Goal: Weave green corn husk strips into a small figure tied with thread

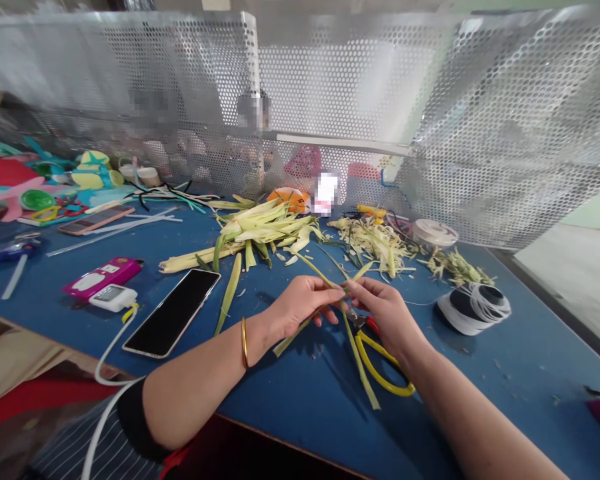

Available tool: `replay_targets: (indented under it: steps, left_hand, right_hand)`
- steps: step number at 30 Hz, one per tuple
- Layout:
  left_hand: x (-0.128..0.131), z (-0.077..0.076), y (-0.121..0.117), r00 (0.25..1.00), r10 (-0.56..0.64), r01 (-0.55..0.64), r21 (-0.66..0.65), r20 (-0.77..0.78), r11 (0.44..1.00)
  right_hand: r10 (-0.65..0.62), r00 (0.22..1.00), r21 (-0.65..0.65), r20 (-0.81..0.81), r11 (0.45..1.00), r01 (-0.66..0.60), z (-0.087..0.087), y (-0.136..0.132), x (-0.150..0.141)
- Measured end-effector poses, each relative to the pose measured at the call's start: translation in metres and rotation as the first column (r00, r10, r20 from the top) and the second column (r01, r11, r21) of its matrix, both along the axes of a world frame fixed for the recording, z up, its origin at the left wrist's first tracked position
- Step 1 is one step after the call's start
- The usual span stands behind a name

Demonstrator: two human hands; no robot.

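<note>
My left hand (pixel 307 300) and my right hand (pixel 373 300) meet over the blue table, fingertips pinched together on thin green leaf strips (pixel 359 360). The strips cross where the fingers meet, and their ends stick out up and down. Just where they join is hidden by my fingers. Under my right hand lies a pair of scissors (pixel 383 373) with yellow handles, partly covered. A spool of white string (pixel 473 308) rests to the right, with a thin line leading from it toward my right hand. Beyond my hands is a heap of pale green leaves (pixel 263 230).
A dark-screened phone (pixel 175 313), a magenta device (pixel 103 279) and a white cable (pixel 103 360) are at left. Leaf shreds (pixel 375 243) and a white tape roll (pixel 435 232) sit at the back right. A perforated screen (pixel 330 87) stands behind the blue table (pixel 290 393).
</note>
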State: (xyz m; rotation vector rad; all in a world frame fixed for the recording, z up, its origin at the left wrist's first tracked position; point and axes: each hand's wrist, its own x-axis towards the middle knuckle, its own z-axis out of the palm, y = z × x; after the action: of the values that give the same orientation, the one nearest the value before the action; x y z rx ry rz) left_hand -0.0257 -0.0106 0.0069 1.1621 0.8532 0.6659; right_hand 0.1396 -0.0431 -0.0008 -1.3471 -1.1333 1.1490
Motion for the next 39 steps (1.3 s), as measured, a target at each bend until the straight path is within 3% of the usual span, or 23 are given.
replay_targets:
  steps: [3, 14, 20, 27, 33, 34, 36, 38, 39]
  left_hand:
    - [0.003, -0.001, -0.003, 0.997, -0.006, 0.010, 0.057, -0.074, 0.998]
    - [0.005, 0.004, -0.007, 0.970, 0.005, 0.014, 0.075, -0.242, 0.997]
    - [0.004, 0.001, -0.005, 0.977, -0.003, 0.018, 0.069, -0.213, 0.997]
    - [0.002, -0.001, -0.002, 0.985, 0.011, -0.007, 0.020, -0.173, 1.000]
    - [0.001, -0.001, 0.004, 0.988, 0.097, -0.107, -0.085, -0.117, 0.991]
    - [0.001, 0.000, 0.005, 0.986, 0.132, -0.143, -0.100, -0.102, 0.985]
    - [0.000, 0.002, 0.006, 0.976, 0.204, -0.211, -0.111, -0.072, 0.971]
    - [0.000, 0.004, 0.007, 0.964, 0.260, -0.264, -0.110, -0.047, 0.958]
    - [0.000, 0.005, 0.007, 0.959, 0.280, -0.282, -0.109, -0.036, 0.953]
  right_hand:
    - [-0.038, 0.990, -0.031, -0.138, 0.999, 0.034, -0.004, -0.002, -0.005]
    - [-0.162, 0.971, 0.078, -0.173, 0.981, 0.178, -0.004, 0.008, 0.008]
    - [-0.271, 0.943, 0.139, -0.193, 0.944, 0.300, -0.002, 0.012, 0.018]
    - [-0.310, 0.922, 0.191, -0.231, 0.915, 0.355, -0.003, 0.015, 0.023]
    - [-0.478, 0.817, 0.122, -0.321, 0.835, 0.536, 0.001, 0.020, 0.034]
    - [-0.477, 0.833, 0.126, -0.279, 0.842, 0.524, 0.003, 0.019, 0.034]
    - [-0.361, 0.926, 0.149, -0.111, 0.915, 0.375, 0.008, 0.015, 0.033]
    - [-0.089, 0.988, 0.129, 0.130, 0.989, 0.072, 0.011, 0.008, 0.026]
    - [0.063, 0.969, 0.090, 0.240, 0.992, -0.087, 0.011, 0.004, 0.022]
